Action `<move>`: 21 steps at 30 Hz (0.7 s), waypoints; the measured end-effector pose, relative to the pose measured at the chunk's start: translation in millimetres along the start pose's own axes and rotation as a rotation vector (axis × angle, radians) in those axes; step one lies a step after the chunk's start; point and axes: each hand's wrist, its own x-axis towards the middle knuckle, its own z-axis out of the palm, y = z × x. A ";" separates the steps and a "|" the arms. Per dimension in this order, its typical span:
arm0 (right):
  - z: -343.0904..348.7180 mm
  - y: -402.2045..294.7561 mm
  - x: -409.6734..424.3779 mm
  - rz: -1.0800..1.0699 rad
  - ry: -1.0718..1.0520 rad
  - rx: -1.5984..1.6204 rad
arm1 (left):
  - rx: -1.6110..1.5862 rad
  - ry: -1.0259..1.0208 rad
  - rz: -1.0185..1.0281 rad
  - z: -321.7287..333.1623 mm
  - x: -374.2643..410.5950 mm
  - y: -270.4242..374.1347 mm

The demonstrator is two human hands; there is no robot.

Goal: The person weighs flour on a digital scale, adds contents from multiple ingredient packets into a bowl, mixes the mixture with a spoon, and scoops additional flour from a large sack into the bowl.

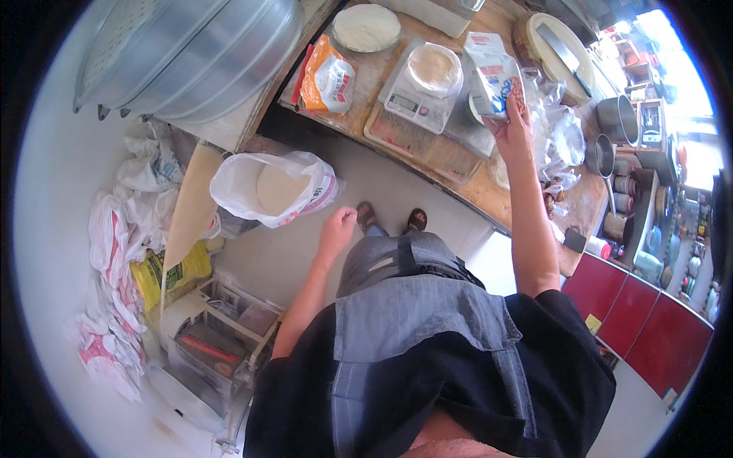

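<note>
My right hand (511, 127) grips the lower end of a white packet (491, 74) with blue and red print, over the wooden worktable. Left of the packet, a bowl of tan powder (433, 67) in a thin plastic liner sits on a white digital kitchen scale (413, 106). The scale rests on a lidded clear plastic box (395, 137). My left hand (339, 224) hangs low with its fingers curled together and nothing visible in it. Close by it stands an open white sack of pale flour-like powder (280, 189).
An orange and white bag (327, 80) and a bowl of white powder (366, 27) stand on the worktable (475, 197). A cleaver (555, 48) lies across a round board at the back right. Stacked metal steamers (194, 57) fill the upper left. Clear plastic bags (558, 131) lie right of my forearm.
</note>
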 end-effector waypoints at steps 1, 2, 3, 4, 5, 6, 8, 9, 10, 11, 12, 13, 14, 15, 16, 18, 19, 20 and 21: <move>-5.6 5.6 -2.4 0.018 -0.027 0.082 | -0.053 -0.014 0.028 -0.7 2.4 15.9; -11.4 12.1 -5.2 0.037 -0.055 0.163 | -0.105 -0.027 0.055 -1.8 4.3 31.6; -13.9 15.0 -10.3 0.060 -0.083 0.245 | -0.157 -0.039 0.081 -5.8 3.2 54.9; -9.3 18.0 -20.7 0.081 -0.127 0.283 | -0.206 -0.034 0.076 -8.7 2.5 80.3; 3.3 21.9 -32.8 0.129 -0.136 0.282 | -0.253 -0.029 0.069 -12.2 0.2 110.4; 21.2 26.9 -46.8 0.175 -0.142 0.280 | -0.299 -0.027 0.062 -14.7 -1.2 135.6; 38.6 51.9 -62.5 0.208 -0.247 0.258 | -0.508 0.026 0.166 -17.2 -2.3 173.9; 39.7 71.0 -67.8 0.198 -0.346 0.241 | -0.613 0.054 0.216 -17.8 -2.4 185.8; 51.1 75.4 -84.3 0.258 -0.362 0.224 | -0.644 0.076 0.240 -20.7 -1.7 191.9; 43.1 93.3 -89.7 0.296 -0.401 0.172 | -0.677 0.091 0.268 -24.8 -0.3 196.0; 44.3 95.8 -102.3 0.369 -0.418 0.074 | -0.661 0.086 0.245 -28.9 -0.2 191.3; 41.6 98.6 -116.0 0.443 -0.434 -0.030 | -0.646 0.077 0.222 -31.6 0.4 184.9; 38.0 102.0 -124.1 0.479 -0.455 -0.076 | -0.583 0.037 0.155 -34.8 1.6 171.3; 33.8 105.8 -131.4 0.523 -0.483 -0.128 | -0.526 0.006 0.083 -34.7 -1.1 160.7; 24.1 114.8 -137.1 0.520 -0.485 -0.219 | -0.516 0.049 0.095 -24.0 -3.8 149.6; 6.5 116.8 -147.0 0.478 -0.540 -0.470 | -0.411 0.095 0.057 -3.9 -5.7 114.4; -3.9 119.4 -149.3 0.453 -0.576 -0.596 | -0.320 0.098 0.001 4.3 -5.0 91.5; -24.0 123.4 -151.9 0.464 -0.558 -0.680 | -0.318 0.174 0.043 19.3 -6.6 76.8; -51.8 127.9 -153.7 0.476 -0.541 -0.764 | -0.241 0.240 0.123 34.4 -4.4 55.0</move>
